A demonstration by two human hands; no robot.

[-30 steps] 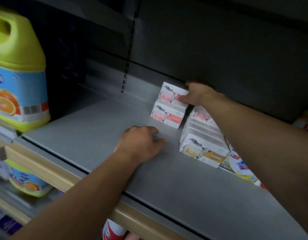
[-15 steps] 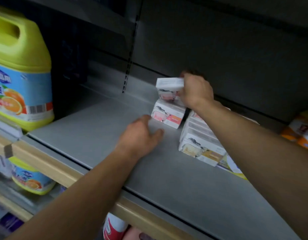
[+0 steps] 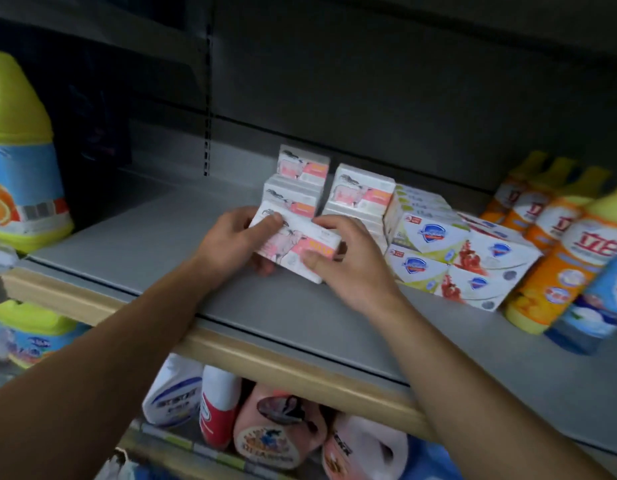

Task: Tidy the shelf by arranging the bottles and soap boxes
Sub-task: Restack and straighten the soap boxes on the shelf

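Shelving of grey metal carries everything, and both hands meet over its middle. Well to the left of the grip stands a big yellow jug; to its right, past the soap, a row of orange bottles leans unevenly. Between that row and the grip sit stacked blue-marked boxes. Just behind the grip rise two short piles of pink boxes. The held pink soap box is tilted, its lower edge close to or on the shelf. The left hand clasps its left end, thumb on top; the right hand pinches its right end. The step in hand looks like placing this box in front of the piles; next it probably needs squaring up and setting flat.
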